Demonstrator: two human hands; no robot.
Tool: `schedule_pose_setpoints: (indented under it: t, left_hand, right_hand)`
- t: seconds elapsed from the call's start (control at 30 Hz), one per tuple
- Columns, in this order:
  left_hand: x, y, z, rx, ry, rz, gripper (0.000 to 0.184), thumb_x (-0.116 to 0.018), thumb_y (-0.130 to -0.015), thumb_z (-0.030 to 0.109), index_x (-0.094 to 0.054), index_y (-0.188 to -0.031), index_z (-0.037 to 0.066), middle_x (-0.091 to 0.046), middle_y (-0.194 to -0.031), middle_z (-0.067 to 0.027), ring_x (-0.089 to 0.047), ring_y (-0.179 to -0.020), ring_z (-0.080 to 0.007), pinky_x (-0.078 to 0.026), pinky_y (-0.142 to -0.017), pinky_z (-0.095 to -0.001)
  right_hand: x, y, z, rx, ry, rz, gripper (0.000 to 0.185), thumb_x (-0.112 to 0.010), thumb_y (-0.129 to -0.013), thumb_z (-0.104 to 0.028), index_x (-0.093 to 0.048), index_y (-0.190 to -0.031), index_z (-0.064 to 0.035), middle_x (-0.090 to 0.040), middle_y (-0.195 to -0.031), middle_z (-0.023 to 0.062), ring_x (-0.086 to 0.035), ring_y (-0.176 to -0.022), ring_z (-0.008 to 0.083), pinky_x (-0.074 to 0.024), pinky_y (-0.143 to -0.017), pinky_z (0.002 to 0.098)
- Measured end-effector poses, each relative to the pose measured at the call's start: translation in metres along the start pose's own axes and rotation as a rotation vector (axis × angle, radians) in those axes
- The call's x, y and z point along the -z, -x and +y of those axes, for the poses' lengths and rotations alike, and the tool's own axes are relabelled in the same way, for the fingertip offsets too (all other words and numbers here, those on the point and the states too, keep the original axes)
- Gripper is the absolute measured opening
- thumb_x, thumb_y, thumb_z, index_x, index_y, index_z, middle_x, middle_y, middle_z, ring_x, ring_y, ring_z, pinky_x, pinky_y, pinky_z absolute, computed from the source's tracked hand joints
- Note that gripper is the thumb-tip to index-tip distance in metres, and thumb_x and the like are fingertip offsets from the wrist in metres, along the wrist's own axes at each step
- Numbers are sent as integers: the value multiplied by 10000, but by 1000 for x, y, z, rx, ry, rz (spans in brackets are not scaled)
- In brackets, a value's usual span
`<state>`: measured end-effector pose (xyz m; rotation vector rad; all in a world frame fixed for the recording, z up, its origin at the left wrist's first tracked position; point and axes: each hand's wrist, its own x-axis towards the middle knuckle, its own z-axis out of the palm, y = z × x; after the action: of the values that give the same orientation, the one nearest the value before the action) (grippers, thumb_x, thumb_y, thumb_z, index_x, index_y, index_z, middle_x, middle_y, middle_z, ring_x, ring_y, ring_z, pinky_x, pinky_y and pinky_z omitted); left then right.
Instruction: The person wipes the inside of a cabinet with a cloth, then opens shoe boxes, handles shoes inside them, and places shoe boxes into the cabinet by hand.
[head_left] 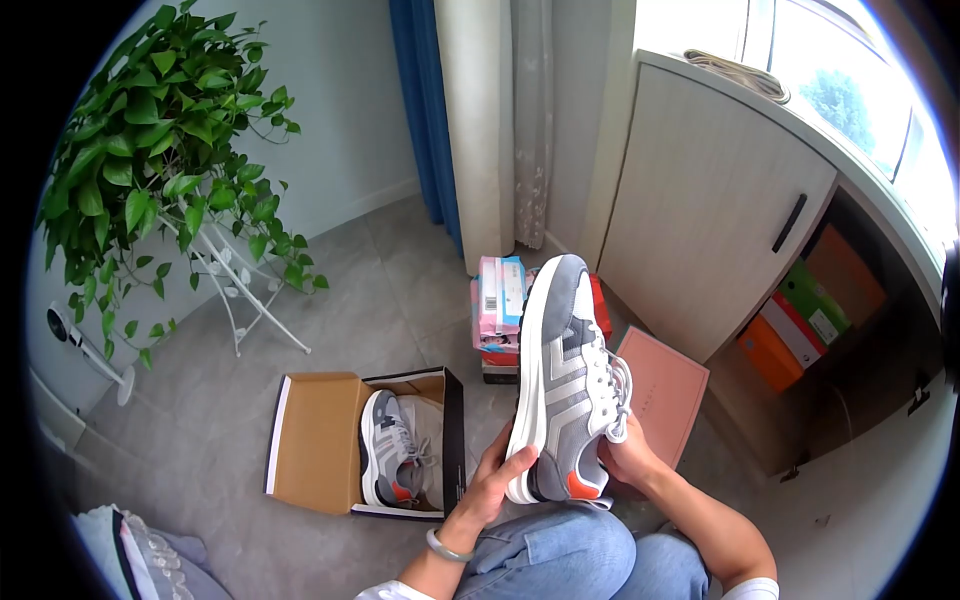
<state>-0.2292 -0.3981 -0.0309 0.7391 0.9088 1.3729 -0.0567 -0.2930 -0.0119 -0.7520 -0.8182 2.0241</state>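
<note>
A grey and white sneaker (568,390) with an orange heel patch is held up before me, toe pointing away. My left hand (492,478) grips it by the heel and the white sole. At the ankle opening and laces, my right hand (628,452) closes on its other side; some of those fingers are hidden behind the shoe. To the left on the floor lies an open shoe box (315,440), its lid folded back. Inside it rests the matching sneaker (388,448) beside crumpled white paper (428,440).
Stacked wrapped packs (498,300) and a pink box (665,390) sit beyond the held shoe. A cabinet (715,200) stands at right, its lower shelf holding colourful boxes (800,310). A leafy plant (170,130) on a white stand (235,270) is at left.
</note>
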Motion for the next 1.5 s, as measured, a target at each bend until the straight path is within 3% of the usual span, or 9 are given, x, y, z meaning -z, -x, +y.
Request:
schedule_pose_setpoints:
  t: [0.13,0.3,0.5,0.57,0.83,1.03,1.17,1.33,1.5]
  left_hand:
    - [5,-4,-13,32,94,46,659,-611,-949,355,-383,-1447,-11,-514,-1366,-111,-464,-1290,-200,-357,-1073,-315]
    - [16,-11,-16,121,654,-16,694,-440,-969,543,-368,-1454,53,-486,-1395,-224,-496,-1259,-433,-432,-997,-603]
    - [15,-7,-12,52,821,-419,685,-395,-986,548,-355,-1466,61,-465,-1430,-185,-484,-1300,-345,-390,-1074,-560]
    - [28,-8,-30,93,767,-142,868,-529,-893,611,-241,-1521,87,-268,-1522,-274,-458,-1257,-512,-442,-954,-661]
    - [30,-8,-34,69,750,-149,833,-484,-915,609,-251,-1517,83,-293,-1503,-279,-497,-1223,-486,-452,-956,-644]
    - [-4,7,0,151,565,-105,686,-380,-995,532,-338,-1474,43,-435,-1460,-186,-460,-1328,-326,-384,-1099,-499]
    - [-20,8,8,273,538,-64,629,-357,-1020,482,-370,-1451,25,-495,-1407,-182,-501,-1290,-315,-403,-1081,-493]
    - [-11,2,0,326,546,8,591,-406,-1013,460,-436,-1402,16,-571,-1321,-185,-573,-1208,-305,-436,-1051,-489]
    - [-14,-1,5,342,470,-7,621,-435,-1002,462,-410,-1415,-1,-556,-1339,-196,-565,-1221,-313,-438,-1053,-487]
  right_hand:
    - [7,-2,-7,-20,285,-66,404,-549,-938,-42,-498,-1338,-18,-600,-1250,114,-576,-1143,191,-456,-988,345]
    - [-28,18,-48,46,509,-316,716,-603,-944,-153,-218,-1536,-35,-313,-1539,208,-367,-1395,253,-330,-1120,365]
    - [-32,22,-56,204,588,-199,589,-614,-949,-182,-376,-1477,-81,-505,-1393,135,-493,-1275,211,-425,-1023,353]
    - [-38,26,-56,373,555,-102,404,-631,-937,-151,-540,-1320,-54,-632,-1133,63,-586,-1042,129,-468,-897,285]
    - [-38,37,-57,392,527,-102,298,-656,-912,-108,-609,-1193,-21,-625,-1008,33,-571,-931,87,-462,-827,242]
    - [-59,39,-66,996,1184,-151,675,-839,-696,-128,-554,-1305,-67,-484,-1332,165,-450,-1249,339,-458,-952,405]
    - [-42,23,-77,1214,1458,-83,434,-746,-713,-26,-655,-1137,-38,-664,-1016,112,-638,-907,300,-510,-835,380]
    - [-28,23,-86,947,1406,28,295,-726,-737,-14,-690,-1029,10,-629,-832,99,-640,-847,230,-522,-675,358]
    - [-20,14,-104,418,775,-39,172,-689,-820,-54,-730,-942,60,-593,-823,70,-615,-775,134,-498,-655,290]
